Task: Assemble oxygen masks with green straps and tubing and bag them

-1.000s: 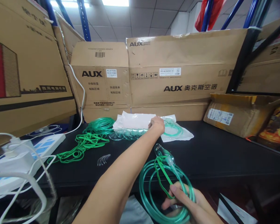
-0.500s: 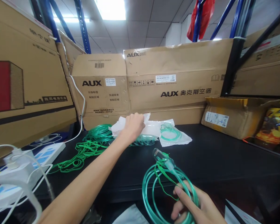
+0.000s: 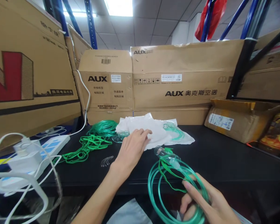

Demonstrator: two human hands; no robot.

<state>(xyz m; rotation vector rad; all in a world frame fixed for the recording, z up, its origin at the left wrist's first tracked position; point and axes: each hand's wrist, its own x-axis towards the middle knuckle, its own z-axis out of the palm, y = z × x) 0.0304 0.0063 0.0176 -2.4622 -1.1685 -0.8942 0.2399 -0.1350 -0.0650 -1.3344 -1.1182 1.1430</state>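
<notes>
My right hand [image 3: 200, 199] is closed around a coil of green oxygen tubing [image 3: 154, 186]. At its far end sits a clear plastic piece [image 3: 169, 158], with a green elastic strap [image 3: 166, 177] hanging over the loops. My left hand [image 3: 135, 147] reaches over the near edge of the white plastic bags [image 3: 140, 123], fingers apart and slightly bent, thumb side partly hidden. Beneath the bags' left edge a clear plastic piece [image 3: 119, 137] peeks out. Another coil of green tubing [image 3: 176, 129] shows through the rightmost bag.
Left on the black table are a green tubing coil [image 3: 104, 127], tangled green elastic straps [image 3: 84, 149] and small thin metal strips [image 3: 106, 161]. A white power strip [image 3: 53, 143] with cables lies farther left. Cardboard boxes [image 3: 186, 71] wall the back; an open carton [image 3: 233, 121] stands right.
My left hand has come back toward me and its fist has loosened. The white bags now lie spread over the clear pieces. My right hand keeps the tubing coil.
</notes>
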